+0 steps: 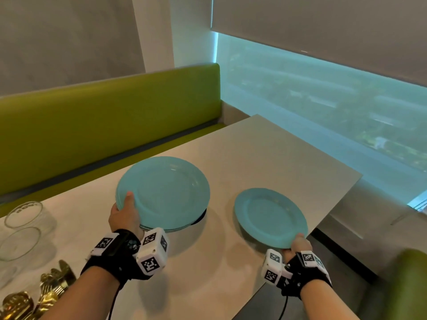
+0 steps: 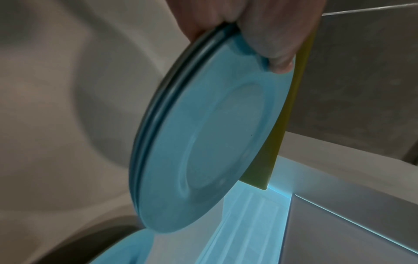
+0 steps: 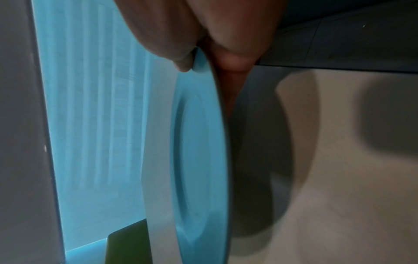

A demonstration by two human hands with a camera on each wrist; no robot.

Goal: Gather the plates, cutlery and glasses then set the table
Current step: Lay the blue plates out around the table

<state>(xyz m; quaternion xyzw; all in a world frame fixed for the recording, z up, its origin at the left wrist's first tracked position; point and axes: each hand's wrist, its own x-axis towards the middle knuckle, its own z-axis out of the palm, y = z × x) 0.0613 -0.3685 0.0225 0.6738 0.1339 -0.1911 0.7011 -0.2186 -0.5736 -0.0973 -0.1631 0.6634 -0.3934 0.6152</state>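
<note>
My left hand point(image 1: 126, 211) grips the near-left rim of a stack of light-blue plates point(image 1: 166, 192), thumb on top, held just above the grey table point(image 1: 265, 155). In the left wrist view the stack of plates point(image 2: 214, 142) shows several rims with my thumb point(image 2: 271, 41) on the top one. My right hand point(image 1: 299, 244) pinches the near rim of a single blue plate point(image 1: 270, 215) low over the table's right side. In the right wrist view the single plate point(image 3: 199, 151) is edge-on, thumb point(image 3: 178, 53) on top and fingers beneath.
Clear glasses point(image 1: 25, 215) stand at the table's left edge, gold cutlery point(image 1: 46, 289) in front of them. A green bench point(image 1: 104, 125) runs along the far side and a green seat point(image 1: 409, 285) shows at right. The window point(image 1: 323, 100) is behind the table.
</note>
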